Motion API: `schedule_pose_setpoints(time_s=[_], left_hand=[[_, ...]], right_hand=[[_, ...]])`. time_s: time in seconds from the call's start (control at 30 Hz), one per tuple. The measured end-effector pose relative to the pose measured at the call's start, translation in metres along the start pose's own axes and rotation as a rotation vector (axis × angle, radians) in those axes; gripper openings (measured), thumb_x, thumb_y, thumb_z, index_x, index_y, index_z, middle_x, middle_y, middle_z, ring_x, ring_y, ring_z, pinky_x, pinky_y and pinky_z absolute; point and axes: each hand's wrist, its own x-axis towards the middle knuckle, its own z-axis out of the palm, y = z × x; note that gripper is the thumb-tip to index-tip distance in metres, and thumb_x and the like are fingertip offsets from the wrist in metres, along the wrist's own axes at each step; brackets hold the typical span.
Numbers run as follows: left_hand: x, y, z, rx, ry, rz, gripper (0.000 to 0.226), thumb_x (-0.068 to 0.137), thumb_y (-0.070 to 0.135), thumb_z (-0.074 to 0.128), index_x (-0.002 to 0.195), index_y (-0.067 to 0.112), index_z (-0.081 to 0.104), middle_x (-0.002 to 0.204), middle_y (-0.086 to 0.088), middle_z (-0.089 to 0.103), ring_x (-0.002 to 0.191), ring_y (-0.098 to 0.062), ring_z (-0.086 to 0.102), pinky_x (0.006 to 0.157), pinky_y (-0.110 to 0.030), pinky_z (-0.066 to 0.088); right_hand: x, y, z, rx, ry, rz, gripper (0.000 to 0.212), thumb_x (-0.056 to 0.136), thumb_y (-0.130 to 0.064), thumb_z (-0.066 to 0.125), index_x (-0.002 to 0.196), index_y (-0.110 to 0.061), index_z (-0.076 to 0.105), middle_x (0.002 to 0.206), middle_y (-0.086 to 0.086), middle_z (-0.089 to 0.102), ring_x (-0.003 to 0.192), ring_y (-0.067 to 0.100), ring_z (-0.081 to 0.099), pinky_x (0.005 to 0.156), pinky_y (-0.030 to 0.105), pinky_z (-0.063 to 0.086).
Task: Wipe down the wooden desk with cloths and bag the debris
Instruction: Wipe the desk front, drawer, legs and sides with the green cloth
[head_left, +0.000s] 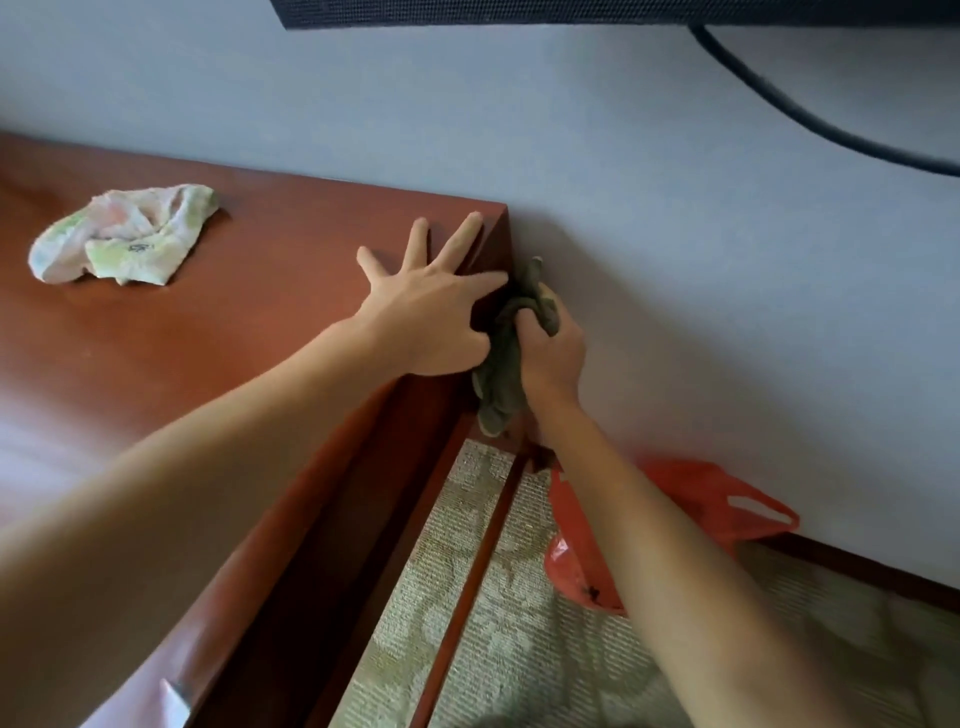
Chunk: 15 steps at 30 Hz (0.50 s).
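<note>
The reddish wooden desk (234, 322) fills the left of the view, its right end against the grey wall. My left hand (431, 306) lies flat with fingers spread on the desk's far right corner. Just beyond the desk's side edge, my right hand (553, 351) grips a bunched dark green cloth (501, 374) pressed against the desk's side panel near the top. A crumpled pale patterned cloth (122, 234) lies loose on the desk top at the far left. An orange plastic bag (691, 499) sits on the floor by the wall, partly hidden by my right forearm.
Patterned beige carpet (498, 623) covers the floor beside the desk. A dark cable (810, 122) hangs down the wall from a black device (571, 10) at the top edge. A metal drawer handle (179, 699) shows at the desk's front, bottom left.
</note>
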Motion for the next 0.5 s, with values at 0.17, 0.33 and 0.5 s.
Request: schedule_pose_setpoints(time_s=[0.17,0.33,0.5], left_hand=[[-0.005,0.003,0.006,0.021,0.07,-0.006,0.044,0.089,0.041,0.053,0.13,0.047,0.065,0.171,0.012,-0.02,0.157,-0.037,-0.015,0.113,-0.082,0.004],[-0.003,0.003,0.006,0.001,0.098,-0.018,0.043,0.087,0.043,0.05,0.127,0.047,0.068,0.171,0.013,-0.019,0.158,-0.036,-0.014,0.114,-0.081,0.003],[-0.002,0.003,0.008,-0.008,0.124,-0.022,0.038,0.089,0.046,0.048,0.119,0.047,0.071,0.171,0.016,-0.017,0.158,-0.033,-0.012,0.115,-0.08,0.005]], right_hand=[[0.016,0.025,0.005,-0.02,0.037,-0.058,0.048,0.092,-0.017,0.055,0.138,-0.026,0.065,0.101,-0.018,0.07,0.088,-0.009,0.062,0.08,0.013,0.047],[0.019,0.091,0.012,-0.139,0.084,0.086,0.053,0.088,-0.029,0.05,0.137,-0.015,0.065,0.121,0.002,0.072,0.106,0.02,0.064,0.088,0.031,0.047],[0.008,0.175,0.014,-0.389,-0.03,0.315,0.035,0.108,-0.015,0.043,0.137,-0.014,0.063,0.122,0.018,0.071,0.114,0.039,0.065,0.095,0.041,0.047]])
